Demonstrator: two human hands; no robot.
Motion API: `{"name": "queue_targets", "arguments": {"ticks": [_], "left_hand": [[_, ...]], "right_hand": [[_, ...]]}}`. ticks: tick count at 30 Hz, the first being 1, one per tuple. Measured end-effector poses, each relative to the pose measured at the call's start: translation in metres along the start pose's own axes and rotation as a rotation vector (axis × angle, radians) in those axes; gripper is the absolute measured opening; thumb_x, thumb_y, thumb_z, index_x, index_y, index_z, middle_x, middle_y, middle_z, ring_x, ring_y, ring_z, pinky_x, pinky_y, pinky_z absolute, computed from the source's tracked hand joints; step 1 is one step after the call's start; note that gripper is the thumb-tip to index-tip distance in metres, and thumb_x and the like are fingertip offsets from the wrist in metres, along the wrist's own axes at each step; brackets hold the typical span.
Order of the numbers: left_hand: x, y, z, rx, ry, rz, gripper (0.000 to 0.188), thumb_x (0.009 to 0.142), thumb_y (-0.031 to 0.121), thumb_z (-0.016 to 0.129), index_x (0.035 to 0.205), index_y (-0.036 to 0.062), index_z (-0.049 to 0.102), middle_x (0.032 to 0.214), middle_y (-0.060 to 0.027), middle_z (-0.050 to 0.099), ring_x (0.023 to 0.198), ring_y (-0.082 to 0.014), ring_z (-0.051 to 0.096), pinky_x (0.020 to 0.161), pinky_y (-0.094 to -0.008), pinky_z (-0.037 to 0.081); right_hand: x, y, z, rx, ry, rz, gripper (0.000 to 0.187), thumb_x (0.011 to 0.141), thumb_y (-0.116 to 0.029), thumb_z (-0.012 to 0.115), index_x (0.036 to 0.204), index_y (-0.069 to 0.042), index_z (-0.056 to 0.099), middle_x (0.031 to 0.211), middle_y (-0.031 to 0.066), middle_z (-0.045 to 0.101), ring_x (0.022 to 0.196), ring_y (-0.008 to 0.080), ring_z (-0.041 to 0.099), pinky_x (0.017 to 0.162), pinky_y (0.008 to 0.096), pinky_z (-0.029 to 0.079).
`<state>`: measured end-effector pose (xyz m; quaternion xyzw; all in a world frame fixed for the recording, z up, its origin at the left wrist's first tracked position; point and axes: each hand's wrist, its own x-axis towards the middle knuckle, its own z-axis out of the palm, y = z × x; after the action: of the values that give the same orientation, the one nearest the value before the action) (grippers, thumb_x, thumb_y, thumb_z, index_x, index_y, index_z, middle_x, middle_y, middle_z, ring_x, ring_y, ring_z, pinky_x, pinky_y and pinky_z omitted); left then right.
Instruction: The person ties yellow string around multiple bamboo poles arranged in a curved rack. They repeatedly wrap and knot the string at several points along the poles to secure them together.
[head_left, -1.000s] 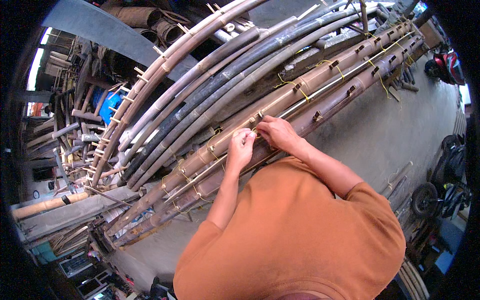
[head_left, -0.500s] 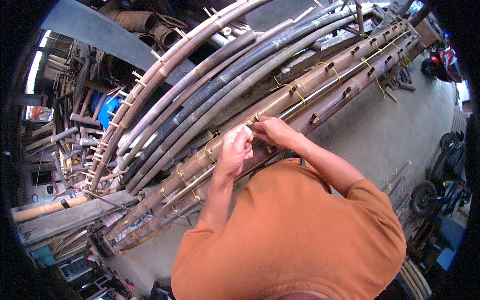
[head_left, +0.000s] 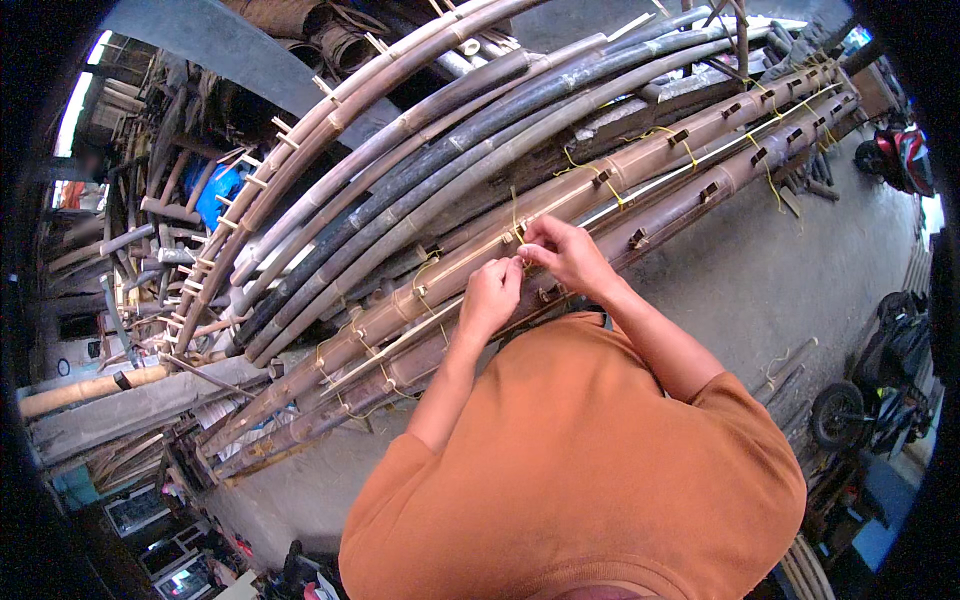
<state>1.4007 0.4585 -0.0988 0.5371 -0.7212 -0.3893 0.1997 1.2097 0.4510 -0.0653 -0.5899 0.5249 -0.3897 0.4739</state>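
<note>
Grey concrete floor (head_left: 740, 270), slotted bamboo pole (head_left: 640, 160). Left hand (head_left: 492, 293), right hand (head_left: 562, 255) together, fingertips pinched on yellow tie (head_left: 517, 225). Tie looks light, pliable; best gripped near ends.

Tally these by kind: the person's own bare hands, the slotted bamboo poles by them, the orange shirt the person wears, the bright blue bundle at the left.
Hands: 2 (left hand, right hand)
Slotted poles: 2 (paler pole, darker pole)
Orange shirt: 1
Blue bundle: 1
Total: 6
</note>
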Motion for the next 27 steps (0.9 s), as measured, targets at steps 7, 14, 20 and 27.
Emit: {"name": "queue_targets", "arguments": {"ticks": [7, 14, 20, 27], "left_hand": [[-0.024, 0.022, 0.01, 0.312, 0.306, 0.224, 0.024, 0.096, 0.015, 0.06, 0.112, -0.0007, 0.068, 0.101, -0.0178, 0.061, 0.092, -0.0381, 0.059, 0.084, -0.0478, 0.048], [-0.003, -0.003, 0.004, 0.174, 0.152, 0.056, 0.026, 0.097, 0.019, 0.06, 0.114, 0.0025, 0.071, 0.099, -0.0172, 0.068, 0.093, -0.0371, 0.064, 0.085, -0.0456, 0.05], [0.004, -0.011, 0.009, -0.179, 0.155, -0.188, 0.02, 0.093, 0.021, 0.064, 0.1, 0.0041, 0.073, 0.1, -0.0177, 0.07, 0.096, -0.0358, 0.065, 0.086, -0.0453, 0.051], [0.003, -0.038, 0.036, -0.254, 0.39, -0.101, 0.016, 0.095, 0.016, 0.061, 0.09, 0.0024, 0.068, 0.106, -0.0141, 0.067, 0.107, -0.0259, 0.058, 0.1, -0.0383, 0.043]], "right_hand": [[0.005, 0.027, 0.012, -0.544, -0.084, -0.325, 0.014, 0.082, -0.014, 0.069, 0.089, -0.001, 0.07, 0.083, 0.0179, 0.065, 0.081, 0.0384, 0.064, 0.072, 0.0463, 0.052], [0.003, 0.022, 0.013, -0.542, -0.01, -0.316, 0.014, 0.082, -0.015, 0.069, 0.089, -0.002, 0.069, 0.084, 0.016, 0.061, 0.083, 0.037, 0.062, 0.074, 0.0465, 0.051], [-0.001, 0.029, 0.015, -0.462, 0.009, -0.35, 0.013, 0.083, -0.013, 0.068, 0.094, -0.006, 0.068, 0.086, 0.0149, 0.062, 0.084, 0.0366, 0.062, 0.074, 0.0466, 0.051], [0.001, 0.026, 0.009, -0.559, -0.107, -0.387, 0.007, 0.081, -0.013, 0.067, 0.085, -0.007, 0.065, 0.084, 0.0156, 0.062, 0.081, 0.0396, 0.064, 0.072, 0.0493, 0.052]]}}
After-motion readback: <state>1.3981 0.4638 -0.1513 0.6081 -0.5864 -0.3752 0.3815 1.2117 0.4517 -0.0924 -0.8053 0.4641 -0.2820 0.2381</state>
